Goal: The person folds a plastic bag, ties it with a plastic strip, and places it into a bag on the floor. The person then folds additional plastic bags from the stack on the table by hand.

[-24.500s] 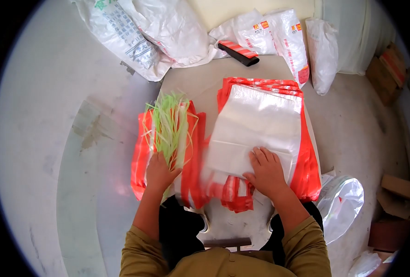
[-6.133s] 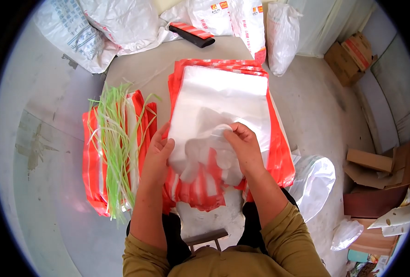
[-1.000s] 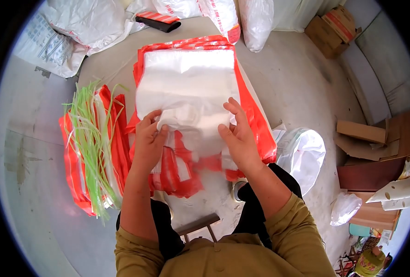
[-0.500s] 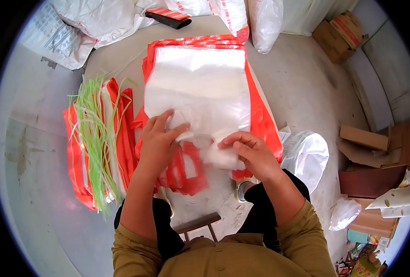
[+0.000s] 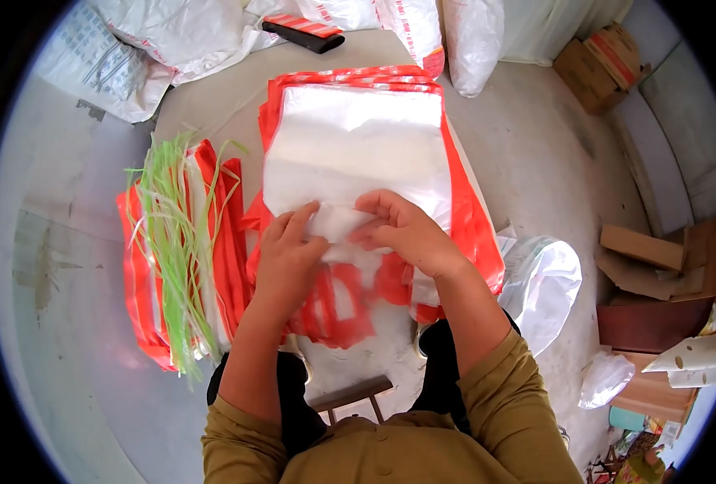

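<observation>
Plastic bags (image 5: 358, 145) lie on the near half of the table (image 5: 213, 113), long axis near to far, red-striped handles (image 5: 338, 298) pointing near. The right hand (image 5: 418, 238) has come in beside the left hand (image 5: 285, 258), so both meet at the crumpled near part. Left fingers curve, thumb apart; right fingers bend; whether either pinches plastic, I cannot tell.

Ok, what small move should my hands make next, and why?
I'd probably draw the right hand slightly away from the left hand to spread the white plastic, since it looks bunched between them but lies fairly smooth farther up.
</observation>
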Demonstrator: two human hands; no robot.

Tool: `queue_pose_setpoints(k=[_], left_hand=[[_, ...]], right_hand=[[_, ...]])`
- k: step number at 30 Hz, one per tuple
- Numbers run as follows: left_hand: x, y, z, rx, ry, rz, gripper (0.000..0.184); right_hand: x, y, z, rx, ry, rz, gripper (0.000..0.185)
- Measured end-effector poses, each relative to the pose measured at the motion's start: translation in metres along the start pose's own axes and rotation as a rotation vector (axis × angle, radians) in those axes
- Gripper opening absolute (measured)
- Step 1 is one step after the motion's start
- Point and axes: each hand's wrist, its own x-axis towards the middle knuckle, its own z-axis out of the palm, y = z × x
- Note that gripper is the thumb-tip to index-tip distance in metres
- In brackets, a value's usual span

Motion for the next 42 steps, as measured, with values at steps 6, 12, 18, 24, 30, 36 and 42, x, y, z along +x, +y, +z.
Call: queue_pose_setpoints(k=[6, 12, 18, 24, 30, 36, 42], left_hand=[[-0.001, 0.001, 0.001, -0.057, 0.005, -0.026, 0.027], [0.000, -0.001, 0.002, -0.086, 0.034, -0.029, 0.031], [0.001, 0.008, -0.006, -0.094, 0.119, -0.062, 0.032], [0.003, 0.012, -0.008, -0.094, 0.184, -0.002, 0.031], [0.008, 0.006, 0.003, -0.112, 0.201, 0.093, 0.029], [0.011, 0.007, 0.004, -0.172, 0.165, -0.045, 0.027], [0.014, 0.008, 0.012, -0.326, 0.192, -0.233, 0.025]], right_hand=[[0.001, -0.010, 0.023, -0.395, 0.154, -0.058, 0.033], [0.008, 0.010, 0.026, -0.891, 0.304, -0.378, 0.036], [0.007, 0.007, 0.034, -1.000, 0.354, -0.347, 0.041], [0.006, 0.005, 0.037, -1.108, 0.339, -0.337, 0.042], [0.005, 0.012, 0.033, -0.991, 0.387, -0.578, 0.033], [-0.007, 0.008, 0.018, -1.023, 0.092, -0.865, 0.020], [0.000, 0.017, 0.016, -1.341, 0.079, -0.881, 0.026]])
